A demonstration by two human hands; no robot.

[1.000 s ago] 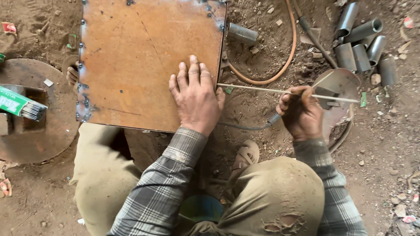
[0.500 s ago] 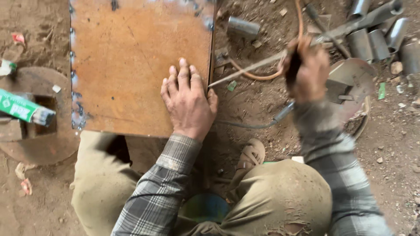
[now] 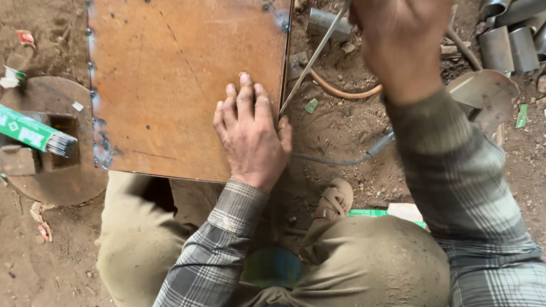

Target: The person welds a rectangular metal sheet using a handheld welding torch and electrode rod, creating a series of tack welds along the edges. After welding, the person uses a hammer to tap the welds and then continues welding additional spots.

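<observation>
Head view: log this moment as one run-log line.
left hand: flat on rusty steel plate | right hand: raised, gripping thin rod | rod tip: at plate's right edge | ground: dirt

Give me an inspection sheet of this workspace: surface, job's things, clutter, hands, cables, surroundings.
Surface: bare dirt ground, scattered with small stones.
Job's things: rusty metal sheet lying flat, with spot marks along its left edge; thin metal rod slanting down to the sheet's right edge.
Clutter: green box of rods on a round metal plate; cut pipe pieces at upper right; paper scraps.
Hands: left hand pressed flat on the sheet; right hand raised, gripping the rod's upper end, blurred.
Cables: orange hose and grey cable on the dirt.
Surroundings: the person's knees, checked sleeves and a sandal.
</observation>
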